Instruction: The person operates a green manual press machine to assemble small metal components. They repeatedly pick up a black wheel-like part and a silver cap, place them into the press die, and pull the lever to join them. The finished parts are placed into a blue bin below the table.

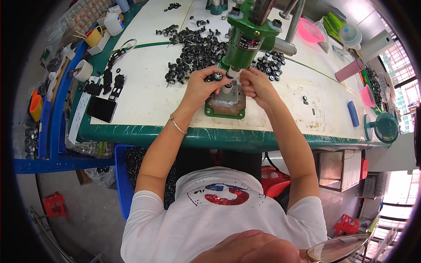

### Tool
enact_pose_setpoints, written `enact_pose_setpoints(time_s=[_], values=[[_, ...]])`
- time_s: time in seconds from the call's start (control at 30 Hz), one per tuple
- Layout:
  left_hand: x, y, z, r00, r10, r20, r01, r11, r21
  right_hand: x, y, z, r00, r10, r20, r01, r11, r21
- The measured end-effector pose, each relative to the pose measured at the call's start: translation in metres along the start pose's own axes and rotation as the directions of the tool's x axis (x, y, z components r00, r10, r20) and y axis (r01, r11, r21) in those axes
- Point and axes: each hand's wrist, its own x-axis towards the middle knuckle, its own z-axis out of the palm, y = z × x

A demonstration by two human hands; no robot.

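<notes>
My left hand (pixel 201 88) is closed on a small black toy wheel (pixel 218 76) with a silver spoked hub, to the left of the green hand press (pixel 245 37). My right hand (pixel 258 87) has its fingers curled together on the other side, close under the press's ram (pixel 236 69); what they pinch, if anything, is hidden. Another dark round part shows between the two hands, just below the ram. Beneath it, a white cylindrical holder (pixel 227 89) stands on the press's base (pixel 224 109).
A heap of black wheels with axles (pixel 195 48) lies beyond my left hand. More loose wheels (pixel 271 65) are right of the press. At left lie a black phone (pixel 101 109) and black car chassis parts (pixel 116 85). A blue cylinder (pixel 353 114) and green fan (pixel 386 128) are at right.
</notes>
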Motion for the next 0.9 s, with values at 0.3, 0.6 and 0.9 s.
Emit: enact_pose_setpoints(time_s=[0.3,0.6,0.9], values=[[0.008,-0.011,0.01,0.997,0.068,0.024,-0.065,0.99,-0.127,-0.005,-0.098,-0.032,0.866,-0.48,-0.141,0.464,0.876,-0.133],[0.009,-0.003,0.01,0.996,0.071,0.062,-0.065,0.993,-0.095,0.008,-0.233,0.018,0.724,-0.69,-0.018,0.69,0.724,0.008],[0.004,-0.002,0.01,0.981,0.192,0.034,-0.192,0.981,0.003,-0.004,-0.207,0.045,0.535,-0.819,-0.206,0.815,0.565,-0.13]])
